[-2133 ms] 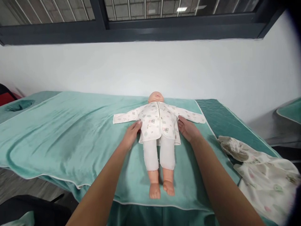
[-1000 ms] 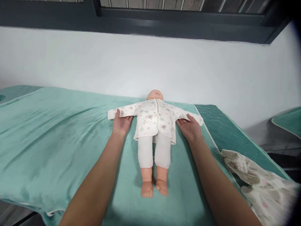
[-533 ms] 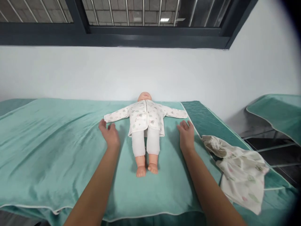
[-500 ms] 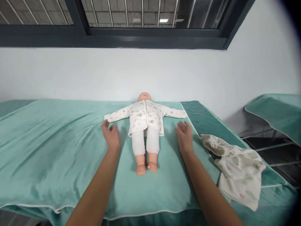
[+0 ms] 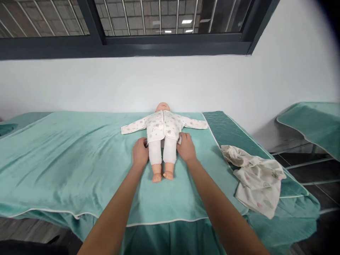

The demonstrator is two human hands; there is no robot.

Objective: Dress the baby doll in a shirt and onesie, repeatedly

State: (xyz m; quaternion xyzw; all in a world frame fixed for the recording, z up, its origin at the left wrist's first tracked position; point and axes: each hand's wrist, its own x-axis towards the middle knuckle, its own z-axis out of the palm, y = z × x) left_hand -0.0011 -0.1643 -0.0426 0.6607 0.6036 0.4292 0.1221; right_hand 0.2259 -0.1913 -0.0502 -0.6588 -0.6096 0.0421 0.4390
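A baby doll (image 5: 162,106) lies on its back, head toward the wall, on a green sheet (image 5: 79,156). It wears a white printed jacket (image 5: 163,124) with both sleeves spread sideways, and white trousers (image 5: 155,151); its feet are bare. My left hand (image 5: 140,151) has its fingers closed at the jacket's lower left corner. On the other side, my right hand (image 5: 186,147) pinches the jacket's lower right hem, where a bit of cloth shows at the fingertips. The left fingertips are partly hidden.
A crumpled, patterned white garment (image 5: 257,177) lies at the right on the darker green cover (image 5: 228,124). A white wall (image 5: 132,85) and a dark-framed, barred window (image 5: 170,44) stand behind the bed. Another green-covered surface (image 5: 313,120) is at the far right.
Both hands have come inward from beside the sleeves to the jacket's lower corners, and their fingers have closed there. The view has shifted slightly.
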